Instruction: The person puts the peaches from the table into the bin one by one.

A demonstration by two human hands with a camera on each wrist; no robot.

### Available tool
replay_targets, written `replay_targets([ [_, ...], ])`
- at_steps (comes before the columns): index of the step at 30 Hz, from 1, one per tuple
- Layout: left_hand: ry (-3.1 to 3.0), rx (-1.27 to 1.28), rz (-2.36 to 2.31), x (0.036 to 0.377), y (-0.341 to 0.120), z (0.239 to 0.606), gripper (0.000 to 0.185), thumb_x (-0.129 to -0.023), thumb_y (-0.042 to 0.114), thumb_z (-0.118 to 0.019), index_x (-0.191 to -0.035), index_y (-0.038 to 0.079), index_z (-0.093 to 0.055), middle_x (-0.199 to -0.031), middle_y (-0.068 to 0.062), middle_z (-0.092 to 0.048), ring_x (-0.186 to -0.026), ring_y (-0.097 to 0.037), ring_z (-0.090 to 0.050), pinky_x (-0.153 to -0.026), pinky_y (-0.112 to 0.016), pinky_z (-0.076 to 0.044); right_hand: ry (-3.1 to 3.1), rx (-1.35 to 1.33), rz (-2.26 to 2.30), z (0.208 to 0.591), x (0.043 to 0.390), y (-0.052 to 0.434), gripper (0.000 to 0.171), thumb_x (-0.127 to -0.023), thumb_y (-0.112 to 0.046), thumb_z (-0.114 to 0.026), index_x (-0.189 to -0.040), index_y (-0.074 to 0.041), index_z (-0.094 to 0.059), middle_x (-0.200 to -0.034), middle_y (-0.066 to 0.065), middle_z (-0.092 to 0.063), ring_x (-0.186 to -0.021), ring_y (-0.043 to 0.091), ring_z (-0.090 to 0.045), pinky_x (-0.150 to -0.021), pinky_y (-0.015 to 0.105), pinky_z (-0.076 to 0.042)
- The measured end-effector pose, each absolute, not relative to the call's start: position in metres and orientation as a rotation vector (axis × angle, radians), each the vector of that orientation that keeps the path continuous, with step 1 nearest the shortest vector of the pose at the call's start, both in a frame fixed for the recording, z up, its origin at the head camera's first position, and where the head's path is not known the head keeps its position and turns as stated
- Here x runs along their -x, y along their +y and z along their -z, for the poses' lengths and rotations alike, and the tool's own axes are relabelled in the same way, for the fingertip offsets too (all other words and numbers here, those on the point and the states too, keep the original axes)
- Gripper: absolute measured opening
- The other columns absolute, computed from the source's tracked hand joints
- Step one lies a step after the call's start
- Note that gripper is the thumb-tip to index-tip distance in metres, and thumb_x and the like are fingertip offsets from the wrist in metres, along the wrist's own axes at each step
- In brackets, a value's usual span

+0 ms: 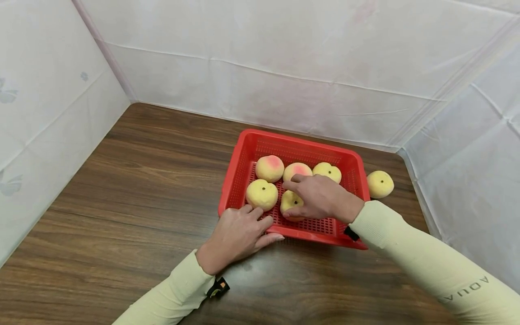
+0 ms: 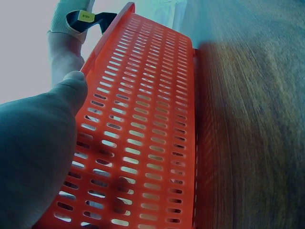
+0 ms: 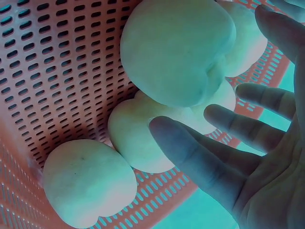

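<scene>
A red plastic basket [image 1: 233, 174] with slotted walls holds several peaches, yellow with pink blush on some. My left hand [image 1: 239, 232] grips its front rim near the left corner, fingers over the inside and thumb along the outer side; the left wrist view shows that thumb [image 2: 71, 90] against the rim. Inside the basket, my right hand [image 1: 318, 196] is over the front peach [image 1: 289, 201], partly covering it. In the right wrist view its fingers [image 3: 190, 152] are spread apart beside the nearest peach [image 3: 176, 47], not closed round it.
One more peach [image 1: 380, 184] lies on the wooden table [image 1: 142, 180], just outside the basket's right wall. White sheeting [image 1: 284, 54] walls off the table's back, left and right sides. Behind the front peach, a blushed peach [image 1: 298, 169] is partly hidden by my right hand.
</scene>
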State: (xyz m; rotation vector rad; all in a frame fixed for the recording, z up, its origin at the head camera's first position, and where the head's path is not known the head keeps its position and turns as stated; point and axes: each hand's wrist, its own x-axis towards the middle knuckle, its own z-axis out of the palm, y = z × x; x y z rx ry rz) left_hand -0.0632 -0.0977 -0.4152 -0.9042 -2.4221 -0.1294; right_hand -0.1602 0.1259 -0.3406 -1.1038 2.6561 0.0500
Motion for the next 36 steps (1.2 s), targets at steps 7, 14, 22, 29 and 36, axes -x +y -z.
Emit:
replay_targets([
  [7, -2.438, 0.904, 0.130, 0.063, -0.097, 0.416, 0.049, -0.097, 0.069, -0.055, -0.078, 0.024, -0.059, -0.072, 0.004, -0.058, -0.056, -0.015, -0.055, -0.041, -0.026, -0.024, 2.669, 1.092, -0.062, 0.334, 0.160, 0.126, 0.052, -0.087, -0.060, -0.076, -0.118, -0.021, -0.064, -0.101, -0.001, -0.060, -0.057, 0.013, -0.052, -0.058, 0.027, -0.045],
  [14, -2.418, 0.901, 0.139, 0.063, -0.097, 0.418, 0.049, -0.096, 0.069, -0.055, -0.077, 0.025, -0.059, -0.072, 0.004, -0.058, -0.056, -0.016, -0.055, -0.041, -0.027, -0.025, 2.697, 1.097, -0.048, 0.328, 0.161, 0.128, 0.046, -0.085, -0.059, -0.079, -0.104, -0.022, -0.059, -0.090, -0.003, -0.054, -0.053, 0.011, -0.045, -0.055, 0.027, -0.039],
  [22, -2.450, 0.905, 0.133, 0.064, -0.097, 0.417, 0.049, -0.097, 0.069, -0.052, -0.078, 0.024, -0.059, -0.072, 0.004, -0.059, -0.059, -0.017, -0.057, -0.041, -0.027, -0.026, 2.702, 1.146, -0.082, 0.319, 0.163, 0.129, 0.061, -0.087, -0.061, -0.076, -0.132, -0.020, -0.067, -0.123, 0.003, -0.071, -0.068, 0.011, -0.066, -0.071, 0.034, -0.058],
  [29, -2.453, 0.911, 0.138, 0.063, -0.097, 0.416, 0.049, -0.097, 0.069, -0.053, -0.078, 0.025, -0.059, -0.073, 0.004, -0.059, -0.058, -0.017, -0.056, -0.041, -0.027, -0.024, 2.720, 1.165, -0.106, 0.317, 0.162, 0.130, 0.064, -0.087, -0.062, -0.075, -0.134, -0.020, -0.066, -0.127, 0.007, -0.071, -0.065, 0.010, -0.065, -0.068, 0.035, -0.059],
  [36, -2.463, 0.909, 0.133, 0.063, -0.097, 0.416, 0.049, -0.097, 0.069, -0.053, -0.078, 0.025, -0.059, -0.073, 0.004, -0.059, -0.058, -0.016, -0.056, -0.041, -0.027, -0.024, 2.735, 1.151, -0.096, 0.315, 0.162, 0.134, 0.062, -0.090, -0.060, -0.073, -0.139, -0.022, -0.065, -0.137, 0.008, -0.068, -0.084, 0.020, -0.075, -0.082, 0.046, -0.061],
])
